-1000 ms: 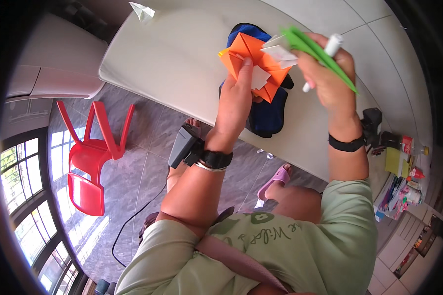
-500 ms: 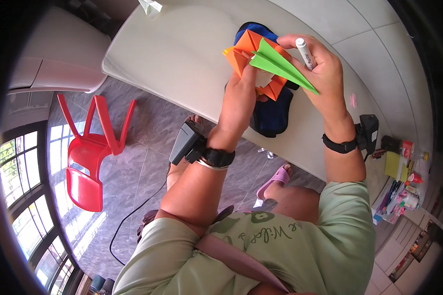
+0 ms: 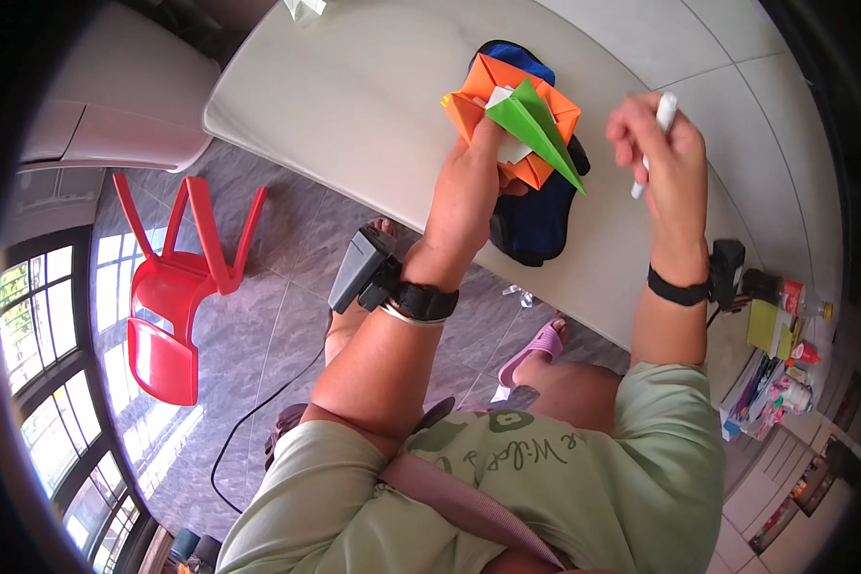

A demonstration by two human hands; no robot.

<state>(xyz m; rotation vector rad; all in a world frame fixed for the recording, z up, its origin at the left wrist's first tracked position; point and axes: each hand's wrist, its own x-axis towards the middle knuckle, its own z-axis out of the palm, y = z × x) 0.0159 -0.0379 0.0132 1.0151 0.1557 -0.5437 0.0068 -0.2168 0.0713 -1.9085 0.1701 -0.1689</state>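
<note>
My left hand (image 3: 464, 196) is closed on an orange folded-paper piece (image 3: 491, 75), thumb on top and fingers curled beneath. Across it lies a green paper plane (image 3: 536, 126), its nose slanting down to the right and its tail by my thumb. A bit of white shows in the orange piece's middle. Off to the right, my right hand (image 3: 679, 163) is closed round a white marker (image 3: 667, 110) held upright and slightly tilted, touching neither paper. Under the papers, a blue and black pouch-like thing (image 3: 531, 228) rests on the table, partly covered.
The pale table (image 3: 354, 115) runs diagonally, with a white paper piece (image 3: 304, 10) at its far edge. A red plastic chair (image 3: 177, 297) stands left on the grey tiled floor. Bottles and stationery (image 3: 780, 383) are gathered at the right. A black cable (image 3: 249, 421) crosses the floor.
My right hand has left the papers and moved right with the marker. The green plane has shifted slightly and tilted more steeply; my left hand has barely moved.
</note>
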